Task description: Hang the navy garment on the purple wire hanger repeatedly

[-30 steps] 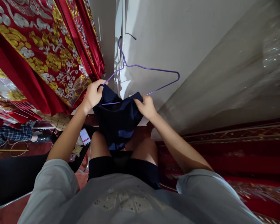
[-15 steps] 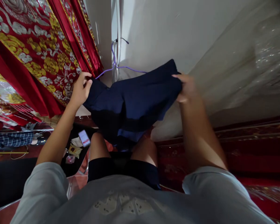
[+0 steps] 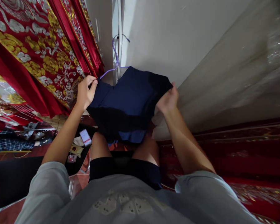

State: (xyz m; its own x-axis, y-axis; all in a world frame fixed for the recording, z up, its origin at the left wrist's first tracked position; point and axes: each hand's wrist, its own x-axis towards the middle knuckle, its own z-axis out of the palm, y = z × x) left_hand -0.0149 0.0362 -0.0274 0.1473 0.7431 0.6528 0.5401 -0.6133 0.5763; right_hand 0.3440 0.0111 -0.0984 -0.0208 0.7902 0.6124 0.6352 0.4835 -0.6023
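A dark navy-blue cloth garment point(image 3: 130, 96) is spread between both hands in front of a pale wall point(image 3: 172, 40), and most of a thin purple hanger point(image 3: 116, 51) is hidden by it. Its left upper corner is pinched by the left hand point(image 3: 86, 91); its right edge is touched by the right hand point(image 3: 170, 98), but whether it is gripped cannot be told. The left side is crowded by a red curtain embroidered in gold and silver point(image 3: 53, 62), the right by translucent plastic sheeting point(image 3: 235, 81). Below, a lit phone point(image 3: 85, 137) and a yellowish packet point(image 3: 76, 150) are carried by a black seat point(image 3: 73, 168).
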